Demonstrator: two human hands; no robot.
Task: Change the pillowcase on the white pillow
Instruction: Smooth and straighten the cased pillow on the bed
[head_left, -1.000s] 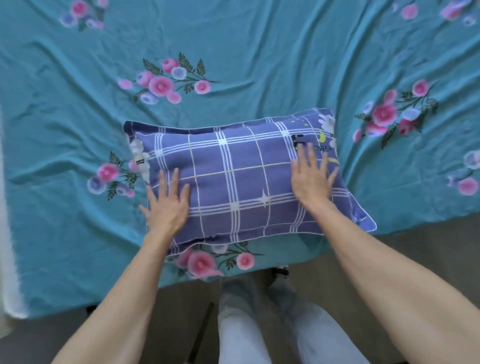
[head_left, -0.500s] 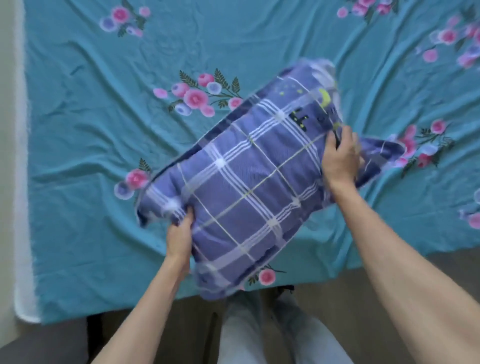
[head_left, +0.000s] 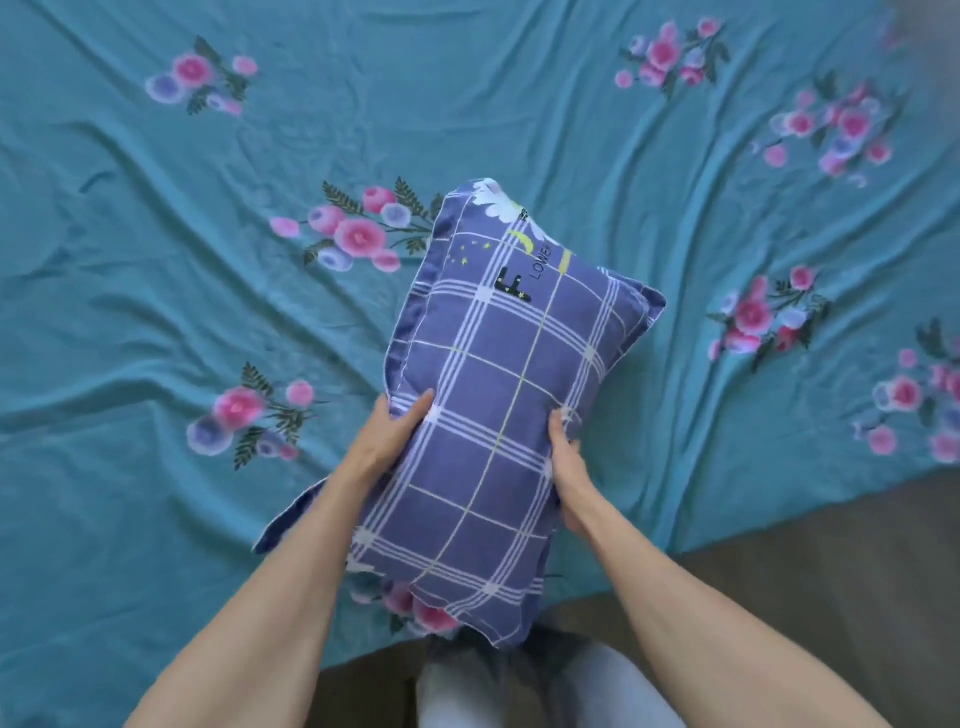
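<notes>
Pillow (head_left: 498, 415) in purple plaid pillowcase, lengthwise over near edge of teal floral sheet (head_left: 156, 291). Left hand (head_left: 387, 441) and right hand (head_left: 569, 467) grip its long sides, fingers curled underneath.

Soft, even daylight; slight motion blur and wide-angle bending toward edges.

Your work surface is a bed covered by a wrinkled teal bedsheet printed with pink and lilac flower clusters (head_left: 519, 104). Its near edge hangs above a grey-brown floor (head_left: 831, 545) at lower right.
</notes>
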